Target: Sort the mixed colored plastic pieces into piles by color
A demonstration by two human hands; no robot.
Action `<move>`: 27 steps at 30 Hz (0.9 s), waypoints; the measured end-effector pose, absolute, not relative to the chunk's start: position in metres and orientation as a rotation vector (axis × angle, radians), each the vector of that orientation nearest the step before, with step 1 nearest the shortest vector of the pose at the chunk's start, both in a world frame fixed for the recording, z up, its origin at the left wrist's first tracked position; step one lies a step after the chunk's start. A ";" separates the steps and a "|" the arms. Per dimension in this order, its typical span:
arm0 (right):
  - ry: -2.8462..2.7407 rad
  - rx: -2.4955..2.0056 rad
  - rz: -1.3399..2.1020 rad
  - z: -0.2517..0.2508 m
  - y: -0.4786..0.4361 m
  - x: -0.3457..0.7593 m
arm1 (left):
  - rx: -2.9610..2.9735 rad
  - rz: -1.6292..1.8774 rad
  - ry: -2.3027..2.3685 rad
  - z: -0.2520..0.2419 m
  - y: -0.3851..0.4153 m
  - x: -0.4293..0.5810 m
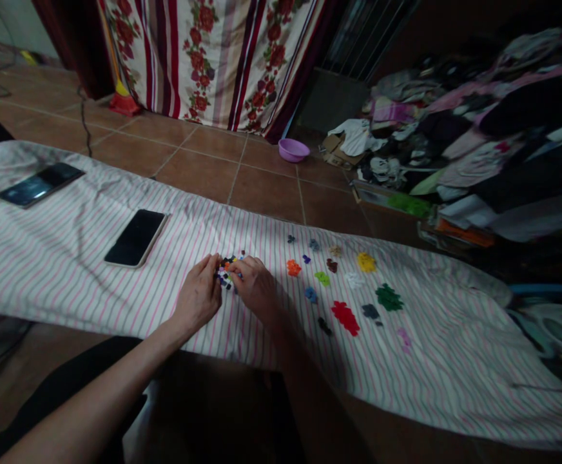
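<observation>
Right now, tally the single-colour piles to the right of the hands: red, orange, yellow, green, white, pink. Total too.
Red pile: 1
Orange pile: 1
Yellow pile: 1
Green, dark green pile plus lime green pile: 2
White pile: 1
Pink pile: 1
Total: 7

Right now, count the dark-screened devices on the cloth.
2: the nearer device lies left of the left hand, the farther device toward the left end of the cloth. No others show.
</observation>
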State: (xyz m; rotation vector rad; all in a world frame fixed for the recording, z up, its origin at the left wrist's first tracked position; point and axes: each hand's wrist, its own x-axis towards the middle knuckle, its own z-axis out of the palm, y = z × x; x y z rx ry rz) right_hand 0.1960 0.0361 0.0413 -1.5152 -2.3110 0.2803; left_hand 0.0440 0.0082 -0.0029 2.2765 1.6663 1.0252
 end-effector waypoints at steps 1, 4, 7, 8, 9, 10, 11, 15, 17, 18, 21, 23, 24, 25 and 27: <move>-2.310 -1.501 0.282 0.041 0.036 0.196 | 2.277 1.031 1.664 -0.003 0.008 0.044; -2.287 -1.510 0.276 0.039 0.037 0.196 | 2.265 1.058 1.661 -0.004 0.008 0.044; -2.247 -1.575 0.287 0.038 0.038 0.195 | 2.249 1.060 1.659 -0.004 0.008 0.044; -2.238 -1.601 0.293 0.038 0.038 0.194 | 2.247 1.055 1.658 -0.004 0.008 0.044; -2.234 -1.624 0.297 0.038 0.039 0.194 | 2.245 1.051 1.658 -0.003 0.008 0.044; -2.234 -1.644 0.300 0.039 0.039 0.193 | 2.244 1.049 1.659 -0.003 0.007 0.044; -2.233 -1.664 0.302 0.040 0.040 0.192 | 2.242 1.047 1.662 -0.003 0.007 0.044; -2.244 -1.708 0.329 0.045 0.044 0.189 | 2.224 1.042 1.672 -0.002 0.007 0.045; -2.243 -1.701 0.336 0.045 0.045 0.189 | 2.219 1.036 1.674 -0.002 0.007 0.045; -2.235 -1.691 0.336 0.045 0.046 0.189 | 2.218 1.034 1.676 -0.002 0.007 0.045; -2.193 -1.625 0.370 0.044 0.048 0.192 | 2.208 1.030 1.682 -0.001 0.007 0.045; -2.142 -1.559 0.465 0.043 0.050 0.196 | 2.201 1.032 1.683 -0.001 0.007 0.046; -2.102 -1.530 0.533 0.043 0.050 0.199 | 2.198 1.033 1.683 -0.001 0.007 0.046; -2.051 -1.503 0.609 0.043 0.051 0.201 | 2.197 1.036 1.682 -0.001 0.007 0.046; -1.931 -1.458 0.759 0.042 0.052 0.205 | 2.198 1.035 1.678 0.000 0.007 0.046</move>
